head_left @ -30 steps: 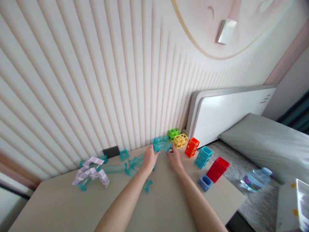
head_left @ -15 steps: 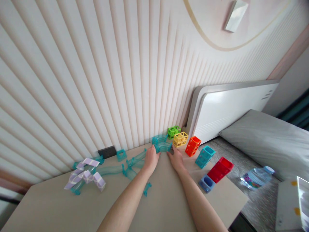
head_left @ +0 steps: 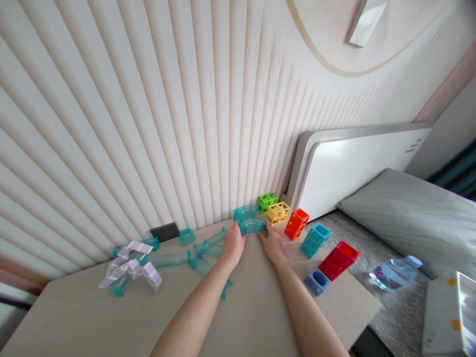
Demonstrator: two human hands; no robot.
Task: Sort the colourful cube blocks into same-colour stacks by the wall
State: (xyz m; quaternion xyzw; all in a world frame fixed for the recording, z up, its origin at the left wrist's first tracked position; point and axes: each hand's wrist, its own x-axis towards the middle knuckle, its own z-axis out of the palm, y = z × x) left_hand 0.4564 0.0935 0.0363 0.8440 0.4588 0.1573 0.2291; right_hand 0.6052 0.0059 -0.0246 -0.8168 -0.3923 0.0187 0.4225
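Observation:
Both my hands reach to the far edge of a beige table [head_left: 92, 322], by the ribbed wall. My left hand [head_left: 233, 244] and my right hand [head_left: 271, 244] each pinch one end of a curved, clear teal track piece [head_left: 251, 226]. A second curved teal piece [head_left: 244, 213] lies just behind it. More teal track sections [head_left: 174, 259] run off to the left of my left hand.
Hollow blocks stand right of my hands: green [head_left: 267, 201], yellow [head_left: 277, 213], orange [head_left: 296, 223], teal [head_left: 314, 240], red [head_left: 338, 260], blue [head_left: 317, 280]. A lilac folding puzzle [head_left: 130, 265] lies at far left. A water bottle [head_left: 394, 271] and grey pillow [head_left: 412, 218] lie on the bed.
My hands slid a little farther toward the wall and closed in on the curved teal piece. The view tilted slightly; nothing else moved.

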